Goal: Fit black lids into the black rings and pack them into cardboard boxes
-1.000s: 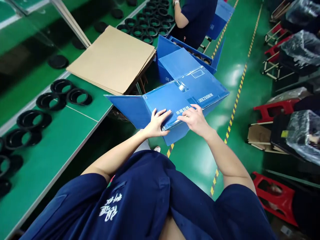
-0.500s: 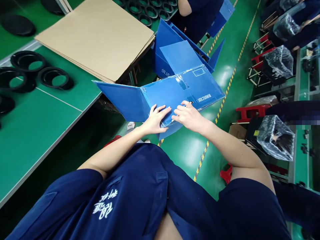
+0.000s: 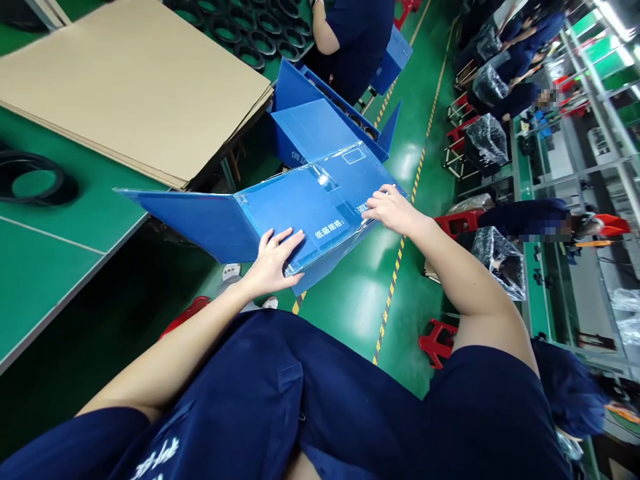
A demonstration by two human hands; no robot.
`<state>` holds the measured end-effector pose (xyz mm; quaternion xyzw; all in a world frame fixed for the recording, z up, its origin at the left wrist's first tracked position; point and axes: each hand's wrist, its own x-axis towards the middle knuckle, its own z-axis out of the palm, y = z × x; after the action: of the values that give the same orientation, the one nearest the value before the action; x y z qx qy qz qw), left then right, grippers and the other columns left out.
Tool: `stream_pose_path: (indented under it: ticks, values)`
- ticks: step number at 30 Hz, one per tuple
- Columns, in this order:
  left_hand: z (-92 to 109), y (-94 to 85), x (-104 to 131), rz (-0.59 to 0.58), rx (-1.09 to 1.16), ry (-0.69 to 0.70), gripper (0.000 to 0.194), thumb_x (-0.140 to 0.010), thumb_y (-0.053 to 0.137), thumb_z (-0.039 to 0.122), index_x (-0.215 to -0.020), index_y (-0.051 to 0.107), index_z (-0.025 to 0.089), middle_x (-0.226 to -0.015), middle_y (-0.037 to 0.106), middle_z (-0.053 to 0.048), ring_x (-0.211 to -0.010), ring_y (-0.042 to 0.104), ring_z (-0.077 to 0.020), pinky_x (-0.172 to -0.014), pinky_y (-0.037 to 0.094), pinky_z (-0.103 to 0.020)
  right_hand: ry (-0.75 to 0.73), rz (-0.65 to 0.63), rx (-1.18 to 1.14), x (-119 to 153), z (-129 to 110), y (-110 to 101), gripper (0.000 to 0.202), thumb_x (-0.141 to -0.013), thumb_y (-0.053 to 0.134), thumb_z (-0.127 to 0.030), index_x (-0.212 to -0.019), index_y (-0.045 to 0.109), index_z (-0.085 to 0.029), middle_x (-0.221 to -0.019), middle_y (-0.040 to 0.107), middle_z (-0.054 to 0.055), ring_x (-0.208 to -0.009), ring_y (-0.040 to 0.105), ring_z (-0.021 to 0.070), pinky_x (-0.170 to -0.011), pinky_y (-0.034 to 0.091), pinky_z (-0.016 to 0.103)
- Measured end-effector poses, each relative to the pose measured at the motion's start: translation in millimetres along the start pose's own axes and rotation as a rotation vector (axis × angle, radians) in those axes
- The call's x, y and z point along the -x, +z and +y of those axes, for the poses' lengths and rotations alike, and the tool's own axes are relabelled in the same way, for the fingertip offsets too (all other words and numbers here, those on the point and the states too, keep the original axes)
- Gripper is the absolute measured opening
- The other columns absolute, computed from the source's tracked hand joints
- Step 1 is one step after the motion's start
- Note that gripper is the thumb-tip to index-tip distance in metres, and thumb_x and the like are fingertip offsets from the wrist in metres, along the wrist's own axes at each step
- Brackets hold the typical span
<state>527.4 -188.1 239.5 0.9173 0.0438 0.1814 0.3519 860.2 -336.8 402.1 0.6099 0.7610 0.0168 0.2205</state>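
Observation:
A blue plastic box (image 3: 300,203) with white printing and clear tape along its edges stands before me, one long flap folded out to the left and another raised at the back. On its near left edge rests my left hand (image 3: 274,262), fingers spread over the printed panel and thumb at the rim. My right hand (image 3: 390,210) lies at the near right part of the same panel, its fingers curled over the printing and edge. Whatever is under those fingertips is hidden.
Brown cardboard sheets (image 3: 135,87) lie on the green table (image 3: 55,267) at left, near black rings (image 3: 37,177). Behind is another blue box (image 3: 287,87) beside a person (image 3: 357,40). Red stools (image 3: 437,341) stand to the right.
My right hand has slid rightward along the box edge, away from my left hand, uncovering more printing. The view has turned, so the box and table appear further left.

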Motion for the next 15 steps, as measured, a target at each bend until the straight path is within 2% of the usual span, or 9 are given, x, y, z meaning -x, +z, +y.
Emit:
stream_pose_path:
  ticks: [7,12,15]
  values:
    - [-5.7,-8.4,17.9,0.07,-0.04,0.033,0.089,-0.089,0.064,0.048,-0.165,0.026,0.025,-0.16,0.049,-0.014,-0.151,0.039,-0.0398,-0.126,0.016,-0.064,0.206,-0.069,0.114,33.6,65.2,11.5,0.033,-0.102,0.052,-0.012,-0.095,0.082,-0.025,-0.089,0.067,0.007,-0.092,0.047,0.0237,-0.099,0.024,0.04]
    - [-11.6,-10.5,23.0,0.088,-0.052,0.054,0.087,-0.089,0.063,0.048,-0.165,0.026,0.027,-0.159,0.051,-0.014,-0.15,0.041,-0.0397,-0.125,0.018,-0.064,0.39,-0.125,0.029,42.1,91.5,20.8,0.033,-0.102,0.053,-0.01,-0.105,0.082,-0.024,-0.094,0.069,0.007,-0.096,0.05,0.023,-0.106,0.025,0.039]
    - [-16.2,-9.4,24.3,0.082,-0.062,0.052,0.088,-0.088,0.065,0.047,-0.165,0.027,0.026,-0.16,0.05,-0.014,-0.15,0.041,-0.0391,-0.126,0.017,-0.064,0.485,-0.085,-0.003,46.1,99.7,15.3,0.027,-0.1,0.057,-0.009,-0.096,0.083,-0.019,-0.09,0.068,0.01,-0.095,0.053,0.0217,-0.105,0.028,0.038]
